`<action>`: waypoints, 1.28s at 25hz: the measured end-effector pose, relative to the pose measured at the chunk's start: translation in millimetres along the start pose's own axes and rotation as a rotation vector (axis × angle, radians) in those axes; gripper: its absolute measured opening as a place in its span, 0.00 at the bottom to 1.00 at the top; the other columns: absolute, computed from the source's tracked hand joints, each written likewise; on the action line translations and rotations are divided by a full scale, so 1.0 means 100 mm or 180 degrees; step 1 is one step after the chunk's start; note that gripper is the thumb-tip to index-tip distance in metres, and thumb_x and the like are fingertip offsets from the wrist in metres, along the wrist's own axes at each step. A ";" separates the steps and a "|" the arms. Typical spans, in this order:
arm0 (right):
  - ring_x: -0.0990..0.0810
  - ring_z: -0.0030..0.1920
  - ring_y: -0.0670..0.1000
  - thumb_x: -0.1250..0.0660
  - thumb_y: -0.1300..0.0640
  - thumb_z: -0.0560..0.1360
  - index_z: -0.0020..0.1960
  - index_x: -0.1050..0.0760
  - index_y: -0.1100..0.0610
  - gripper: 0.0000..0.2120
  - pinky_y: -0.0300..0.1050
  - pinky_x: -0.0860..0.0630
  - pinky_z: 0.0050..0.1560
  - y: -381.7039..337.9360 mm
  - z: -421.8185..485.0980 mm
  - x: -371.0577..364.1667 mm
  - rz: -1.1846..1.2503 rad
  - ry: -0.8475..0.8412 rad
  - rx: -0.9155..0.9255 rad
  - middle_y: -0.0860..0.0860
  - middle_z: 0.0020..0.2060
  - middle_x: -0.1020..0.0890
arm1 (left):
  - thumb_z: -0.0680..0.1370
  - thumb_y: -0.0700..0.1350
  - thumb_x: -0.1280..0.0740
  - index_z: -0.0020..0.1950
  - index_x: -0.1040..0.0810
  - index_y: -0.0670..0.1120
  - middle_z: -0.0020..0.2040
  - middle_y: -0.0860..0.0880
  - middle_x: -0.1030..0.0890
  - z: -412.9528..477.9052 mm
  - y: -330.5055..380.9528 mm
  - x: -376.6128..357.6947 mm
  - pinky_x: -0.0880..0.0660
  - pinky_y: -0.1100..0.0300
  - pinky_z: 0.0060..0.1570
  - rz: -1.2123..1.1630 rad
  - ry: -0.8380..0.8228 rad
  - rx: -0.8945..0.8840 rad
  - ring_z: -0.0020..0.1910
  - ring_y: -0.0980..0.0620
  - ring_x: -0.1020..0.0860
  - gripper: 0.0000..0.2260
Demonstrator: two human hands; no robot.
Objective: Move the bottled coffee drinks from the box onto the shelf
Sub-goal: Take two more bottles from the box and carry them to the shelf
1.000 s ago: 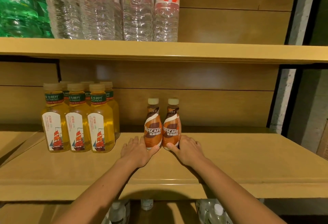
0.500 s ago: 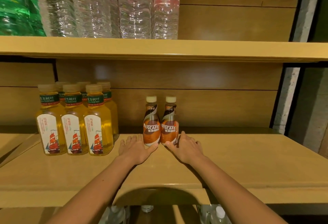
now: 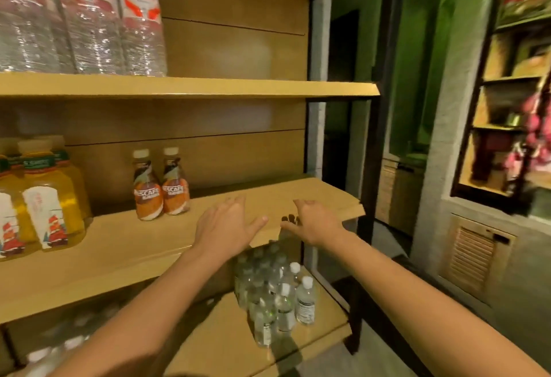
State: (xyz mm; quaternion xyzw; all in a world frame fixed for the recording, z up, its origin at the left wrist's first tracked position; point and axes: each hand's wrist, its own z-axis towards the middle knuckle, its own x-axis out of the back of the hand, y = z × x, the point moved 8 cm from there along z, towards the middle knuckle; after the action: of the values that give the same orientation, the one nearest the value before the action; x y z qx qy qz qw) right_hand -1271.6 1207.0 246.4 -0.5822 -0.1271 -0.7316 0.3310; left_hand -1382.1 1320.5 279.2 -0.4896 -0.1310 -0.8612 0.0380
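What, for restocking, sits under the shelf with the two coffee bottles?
Small white-capped water bottles stand on the lower shelf; the coffee shelf's board and left arm cover much of its left part.

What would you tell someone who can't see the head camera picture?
The left hand and right hand, both open and empty, hover at the front of a shelf. Left of them, two coffee bottles stand upright beside yellow tea bottles. Water bottles sit on shelves above and below.

— Where are your hands?
— My left hand [image 3: 226,224] and right hand [image 3: 316,223] hover over the shelf's [image 3: 119,245] near right edge, fingers spread, holding nothing.
— And the coffee?
— The two coffee bottles [image 3: 148,188] stand upright side by side, farther back on my left, right of the yellow tea bottles [image 3: 50,206].
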 end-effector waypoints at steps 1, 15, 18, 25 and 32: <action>0.28 0.64 0.59 0.40 0.42 0.77 0.69 0.35 0.60 0.28 0.54 0.30 0.63 0.26 -0.18 0.09 0.0002 0.0000 -0.0156 0.58 0.64 0.26 | 0.77 0.62 0.43 0.73 0.37 0.43 0.68 0.43 0.27 0.04 0.28 -0.10 0.30 0.52 0.59 -0.0056 -0.0115 -0.0121 0.65 0.44 0.29 0.30; 0.31 0.68 0.56 0.39 0.43 0.77 0.72 0.38 0.56 0.29 0.50 0.34 0.67 4.66 -4.13 1.99 -0.0553 0.0137 -0.2666 0.54 0.70 0.30 | 0.75 0.60 0.36 0.71 0.34 0.51 0.70 0.48 0.29 -0.90 5.79 -1.59 0.31 0.49 0.65 -0.1405 -0.1837 -0.2552 0.67 0.48 0.30 0.27; 0.31 0.68 0.57 0.39 0.45 0.78 0.71 0.37 0.60 0.28 0.50 0.35 0.67 5.50 -4.69 2.34 -0.0652 0.0063 -0.2870 0.57 0.69 0.30 | 0.74 0.60 0.35 0.72 0.35 0.51 0.70 0.47 0.30 -1.05 7.00 -1.83 0.29 0.48 0.63 -0.1604 -0.2060 -0.2600 0.66 0.46 0.29 0.29; 0.34 0.71 0.58 0.40 0.40 0.76 0.74 0.43 0.61 0.35 0.52 0.35 0.68 7.44 -5.37 3.04 -0.0996 -0.0069 -0.3162 0.58 0.72 0.34 | 0.74 0.62 0.36 0.75 0.43 0.46 0.71 0.43 0.32 -0.85 9.26 -2.18 0.30 0.50 0.61 -0.1333 -0.1669 -0.2844 0.67 0.44 0.31 0.35; 0.33 0.70 0.58 0.39 0.42 0.76 0.74 0.42 0.60 0.34 0.52 0.33 0.67 9.30 -5.11 3.22 -0.1086 -0.0075 -0.3201 0.57 0.72 0.33 | 0.74 0.61 0.36 0.68 0.32 0.42 0.67 0.43 0.29 -0.22 11.03 -3.04 0.29 0.51 0.56 -0.1297 -0.1628 -0.3115 0.62 0.44 0.27 0.30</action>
State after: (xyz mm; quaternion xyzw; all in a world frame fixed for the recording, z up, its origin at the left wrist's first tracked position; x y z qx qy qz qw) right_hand -1108.7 110.7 213.9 -0.6483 0.1428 -0.7391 -0.1141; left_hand -1028.8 233.9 216.7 -0.6073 0.1852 -0.6661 -0.3914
